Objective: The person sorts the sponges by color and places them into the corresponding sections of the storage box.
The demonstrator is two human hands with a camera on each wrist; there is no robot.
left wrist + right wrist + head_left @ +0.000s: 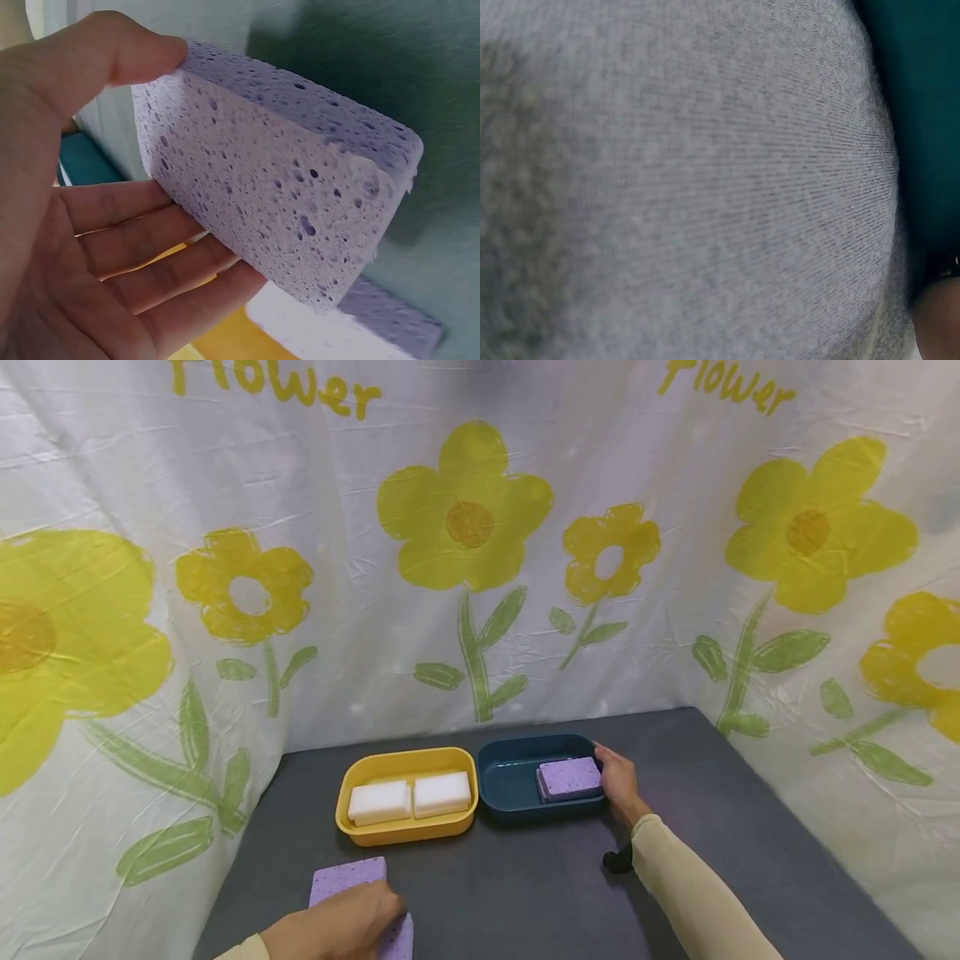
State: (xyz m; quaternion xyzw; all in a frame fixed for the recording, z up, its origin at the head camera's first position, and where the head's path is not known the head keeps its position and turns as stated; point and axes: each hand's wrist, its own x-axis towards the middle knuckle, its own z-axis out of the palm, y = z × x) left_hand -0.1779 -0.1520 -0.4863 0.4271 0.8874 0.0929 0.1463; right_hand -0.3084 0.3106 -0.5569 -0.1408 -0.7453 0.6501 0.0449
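Note:
My left hand (pixel 337 920) holds a purple sponge (pixel 255 172) above the table, thumb on one edge and fingers on the opposite one. Just beyond that hand lies another purple sponge (pixel 348 874), partly hidden by it. At the right end of a dark blue container (pixel 510 777), my right hand (pixel 621 783) grips the rim; its thumb is hard to make out. Stacked purple sponges (pixel 570 778) sit inside, against that end. Mostly a blurred sleeve (pixel 705 180) fills the right wrist view.
Left of the blue container, almost touching it, stands a yellow container (pixel 405 835) with white sponge blocks (pixel 380 802) side by side. Both stand on a dark grey table (pixel 510 885). A white curtain (pixel 337 677) with yellow flowers surrounds the table's back and sides.

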